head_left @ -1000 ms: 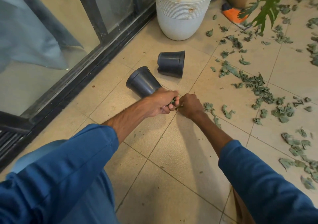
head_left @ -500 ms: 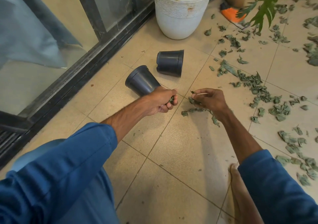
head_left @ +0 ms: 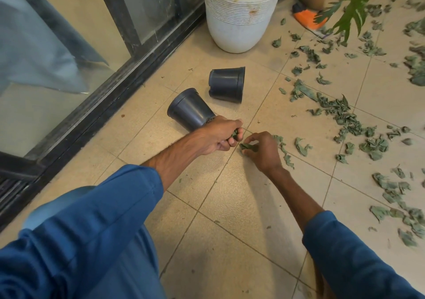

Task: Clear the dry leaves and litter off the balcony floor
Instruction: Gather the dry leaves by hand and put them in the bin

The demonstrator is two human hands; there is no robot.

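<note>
Some dry leaves (head_left: pixel 234 135) are squeezed in the left grip (head_left: pixel 218 136); one leaf (head_left: pixel 248 146) is pinched by the right grip (head_left: pixel 262 152) near the floor (head_left: pixel 230 229).

Two tipped pots (head_left: pixel 226 84) left of the scattered leaves (head_left: pixel 345 117), planter (head_left: pixel 239 20) behind.
</note>
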